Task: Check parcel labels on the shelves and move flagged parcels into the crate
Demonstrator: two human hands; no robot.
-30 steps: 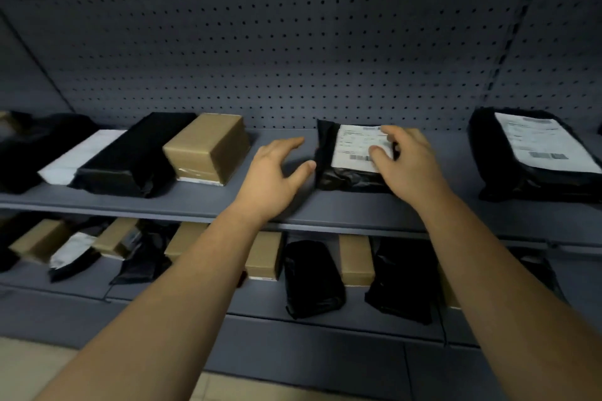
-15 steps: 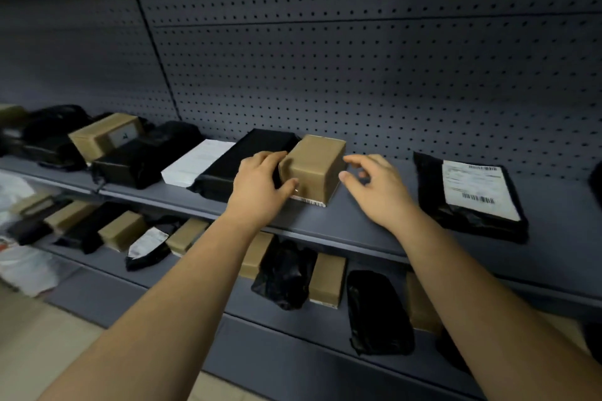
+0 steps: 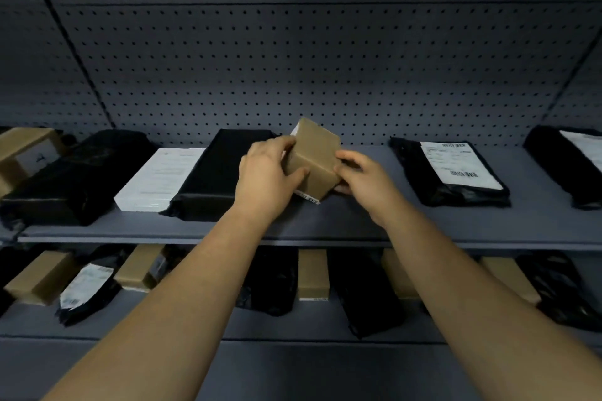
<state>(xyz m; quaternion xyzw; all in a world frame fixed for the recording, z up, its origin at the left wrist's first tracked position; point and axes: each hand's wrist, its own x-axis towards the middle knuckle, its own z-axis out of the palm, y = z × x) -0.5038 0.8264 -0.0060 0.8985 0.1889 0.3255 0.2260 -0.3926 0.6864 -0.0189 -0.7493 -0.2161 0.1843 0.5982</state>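
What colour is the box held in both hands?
Tan brown cardboard box, with a white label edge at its lower corner; head view, gripped by left hand and right hand.

small tan box parcel (image 3: 314,162), tilted on edge above the upper shelf (image 3: 342,221), white label underneath

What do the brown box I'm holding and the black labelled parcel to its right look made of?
Brown box: probably cardboard, matte tan faces, crisp straight edges. Black parcel: seemingly a plastic mailer bag, slightly glossy, wrinkled along its edges, carrying a white paper label.
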